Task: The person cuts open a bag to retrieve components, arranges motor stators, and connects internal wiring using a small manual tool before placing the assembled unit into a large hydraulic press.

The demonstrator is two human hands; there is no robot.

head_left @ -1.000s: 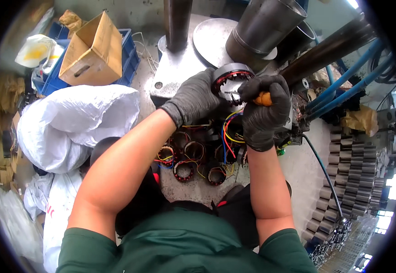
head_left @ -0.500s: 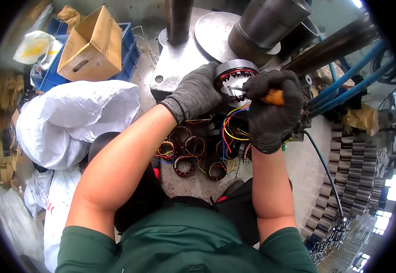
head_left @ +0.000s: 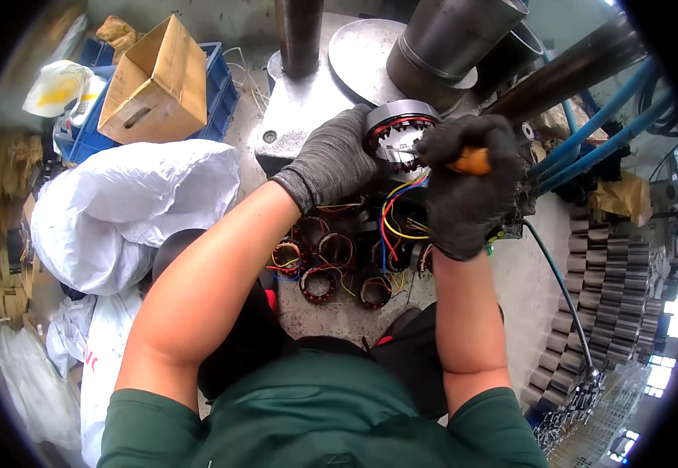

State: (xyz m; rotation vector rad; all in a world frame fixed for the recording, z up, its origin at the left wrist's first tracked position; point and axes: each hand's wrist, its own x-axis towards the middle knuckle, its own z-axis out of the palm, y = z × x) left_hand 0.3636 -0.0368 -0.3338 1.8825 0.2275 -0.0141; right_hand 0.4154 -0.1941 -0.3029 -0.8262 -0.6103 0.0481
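My left hand [head_left: 332, 156], in a dark grey knit glove, grips the left side of a motor stator [head_left: 403, 111]. This is a steel ring with red insulation and dark teeth inside, held tilted toward me at the metal machine. Yellow, red and blue lead wires [head_left: 389, 218] hang from its lower edge. My right hand [head_left: 471, 187], gloved too and slightly blurred, is closed round a tool with an orange handle [head_left: 473, 161]. A thin metal shaft reaches from that fist into the ring's opening; the tip's exact shape cannot be made out.
Several wired stators [head_left: 336, 249] lie on the floor below my hands. A machine base [head_left: 296, 109] with steel cylinders [head_left: 440, 47] stands ahead. Blue hoses [head_left: 604, 140] run at the right, above stacked metal rings [head_left: 604, 296]. At the left are a cardboard box [head_left: 159, 86] and a white sack [head_left: 128, 210].
The right hand with the orange-handled tool has shifted slightly at the ring's right side and looks more blurred. The left hand keeps its grip on the stator.
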